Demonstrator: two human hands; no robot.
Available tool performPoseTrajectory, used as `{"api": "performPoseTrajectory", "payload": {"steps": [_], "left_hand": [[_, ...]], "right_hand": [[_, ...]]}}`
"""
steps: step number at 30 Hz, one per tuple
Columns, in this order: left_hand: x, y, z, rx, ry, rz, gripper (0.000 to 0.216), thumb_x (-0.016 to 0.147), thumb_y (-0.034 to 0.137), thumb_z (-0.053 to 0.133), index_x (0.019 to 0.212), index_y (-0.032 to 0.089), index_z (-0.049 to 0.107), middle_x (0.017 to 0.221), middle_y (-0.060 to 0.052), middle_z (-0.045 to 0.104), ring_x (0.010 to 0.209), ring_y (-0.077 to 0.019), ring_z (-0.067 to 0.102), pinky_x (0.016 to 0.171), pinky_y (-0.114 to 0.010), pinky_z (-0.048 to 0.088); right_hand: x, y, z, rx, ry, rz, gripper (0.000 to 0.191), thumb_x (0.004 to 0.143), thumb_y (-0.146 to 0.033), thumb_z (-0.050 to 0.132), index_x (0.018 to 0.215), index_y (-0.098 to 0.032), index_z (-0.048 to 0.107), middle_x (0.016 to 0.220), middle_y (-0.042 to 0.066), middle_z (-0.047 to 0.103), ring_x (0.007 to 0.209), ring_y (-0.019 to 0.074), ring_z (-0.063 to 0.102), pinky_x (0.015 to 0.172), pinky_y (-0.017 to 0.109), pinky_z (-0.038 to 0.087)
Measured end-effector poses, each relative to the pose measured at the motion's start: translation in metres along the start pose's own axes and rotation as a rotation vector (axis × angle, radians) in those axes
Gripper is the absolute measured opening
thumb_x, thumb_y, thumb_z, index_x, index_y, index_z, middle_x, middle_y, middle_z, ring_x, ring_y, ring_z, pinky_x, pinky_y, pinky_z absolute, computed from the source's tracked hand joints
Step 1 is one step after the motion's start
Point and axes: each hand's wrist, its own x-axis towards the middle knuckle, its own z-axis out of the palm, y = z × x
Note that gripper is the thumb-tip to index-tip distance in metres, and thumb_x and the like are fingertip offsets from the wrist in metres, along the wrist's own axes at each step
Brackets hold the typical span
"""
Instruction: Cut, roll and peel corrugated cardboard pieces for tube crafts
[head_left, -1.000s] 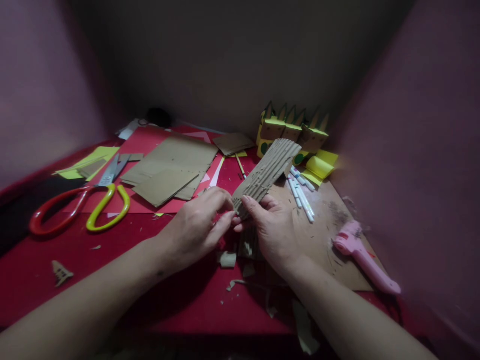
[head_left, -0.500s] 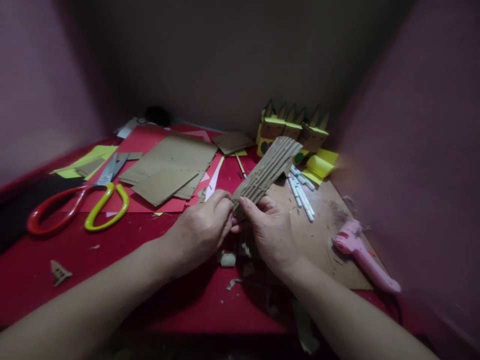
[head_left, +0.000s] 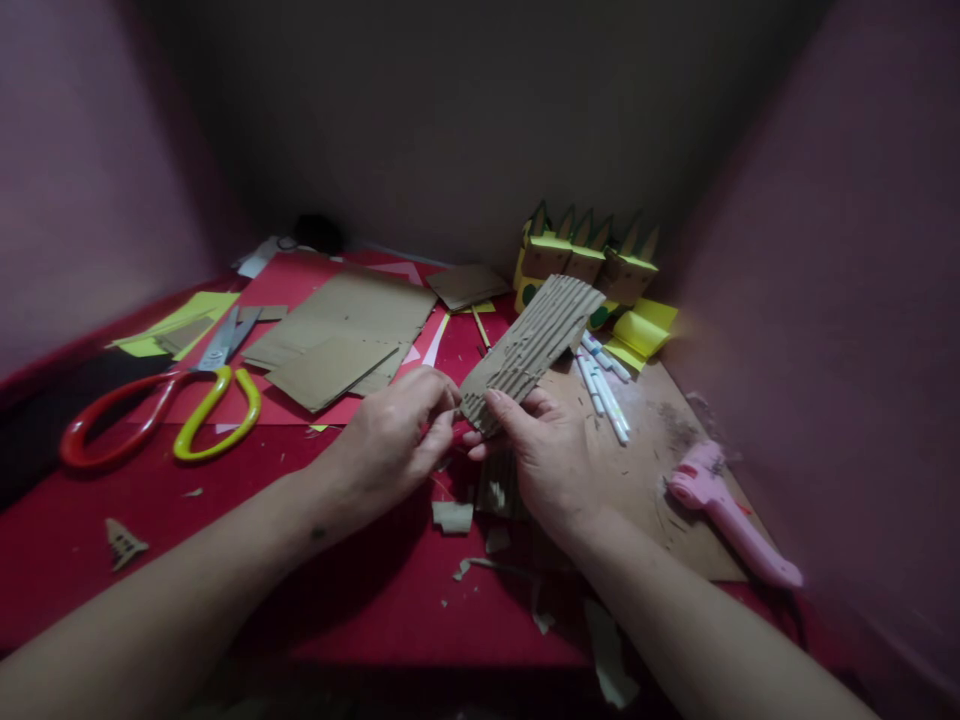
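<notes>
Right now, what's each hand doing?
Right hand: closed, holding the ridged cardboard strip.
Left hand: curled at the strip's lower end; whether it grips anything can't be told.

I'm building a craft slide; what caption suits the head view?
Right hand holds a ridged cardboard strip, left hand at its near end, scissors to the left.

Dim overall. Flat grey rear wall darkest; soft shadows on red-covered table. Brown corrugated cardboard strip: ridges resolved. Smooth pinkish-purple side walls blurred toward edges.
</notes>
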Motion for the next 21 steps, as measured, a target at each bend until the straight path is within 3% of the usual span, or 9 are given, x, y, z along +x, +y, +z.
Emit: {"api": "performPoseTrajectory", "payload": {"steps": [4, 11, 21], "left_hand": [[-0.0005, 0.0009, 0.0018, 0.016, -0.019, 0.006, 0.018, 0.088, 0.010, 0.043, 0.092, 0.010, 0.061, 0.088, -0.009, 0.064, 0.077, -0.0167, 0.062, 0.069, -0.027, 0.051], [-0.0012, 0.0000, 0.0072, 0.035, 0.011, 0.069, 0.019, 0.092, 0.011, 0.045, 0.082, 0.012, 0.061, 0.087, -0.008, 0.062, 0.081, -0.0165, 0.061, 0.074, -0.028, 0.051], [-0.0031, 0.0046, 0.0084, 0.095, -0.001, 0.111, 0.018, 0.090, 0.007, 0.043, 0.080, 0.010, 0.056, 0.088, -0.012, 0.059, 0.079, -0.0178, 0.060, 0.071, -0.028, 0.052]], "right_hand": [[0.0001, -0.0002, 0.0008, 0.010, -0.006, 0.005, 0.019, 0.075, -0.031, 0.073, 0.076, -0.015, 0.063, 0.053, -0.002, 0.064, 0.047, 0.0136, 0.066, 0.041, 0.020, 0.055], [-0.0015, 0.0032, 0.0016, 0.060, -0.003, -0.021, 0.020, 0.072, -0.031, 0.075, 0.070, -0.016, 0.063, 0.062, -0.001, 0.067, 0.051, 0.0107, 0.064, 0.048, 0.021, 0.058], [-0.0083, 0.0019, 0.0045, -0.016, -0.045, -0.116, 0.011, 0.075, -0.026, 0.072, 0.083, -0.018, 0.073, 0.072, 0.000, 0.071, 0.061, 0.0117, 0.064, 0.056, 0.024, 0.058]]}}
